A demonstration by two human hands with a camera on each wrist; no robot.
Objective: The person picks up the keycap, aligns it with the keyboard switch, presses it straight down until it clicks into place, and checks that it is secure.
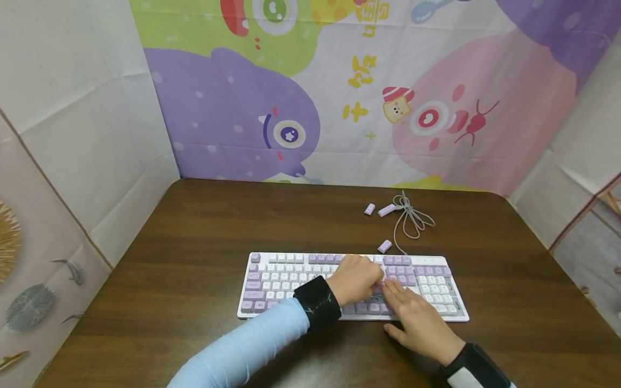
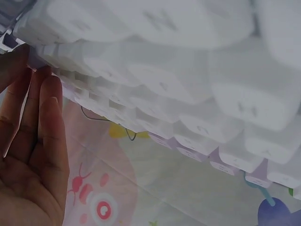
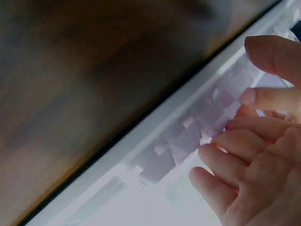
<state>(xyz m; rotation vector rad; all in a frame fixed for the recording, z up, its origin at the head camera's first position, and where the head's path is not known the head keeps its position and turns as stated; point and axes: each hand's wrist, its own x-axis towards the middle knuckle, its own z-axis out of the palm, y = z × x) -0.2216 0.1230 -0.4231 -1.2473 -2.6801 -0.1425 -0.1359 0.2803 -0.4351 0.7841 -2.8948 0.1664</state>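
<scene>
A white-and-lilac keyboard (image 1: 451, 315) lies near the table's front. My left hand (image 1: 356, 277) reaches over its middle, fingers bent downward. In the left wrist view, its thumb and fingertips (image 2: 43, 73) pinch at a lilac keycap (image 2: 35, 57), partly hidden by the hand. From the right, my right hand (image 1: 419, 323) lies low over the board, fingers nearly straight, their tips right beside the left hand's. The right wrist view shows its fingertips (image 3: 207, 153) close by a lilac row of keys (image 3: 186, 141), with the thumb held apart.
Three loose lilac keycaps lie behind the keyboard: a small one (image 1: 370, 209), a long one (image 1: 387, 210) and another (image 1: 385, 247) near the board's back edge. A bundled grey cable (image 1: 412, 218) runs to that edge. A printed curtain (image 1: 354, 151) hangs behind the brown table (image 1: 204, 242).
</scene>
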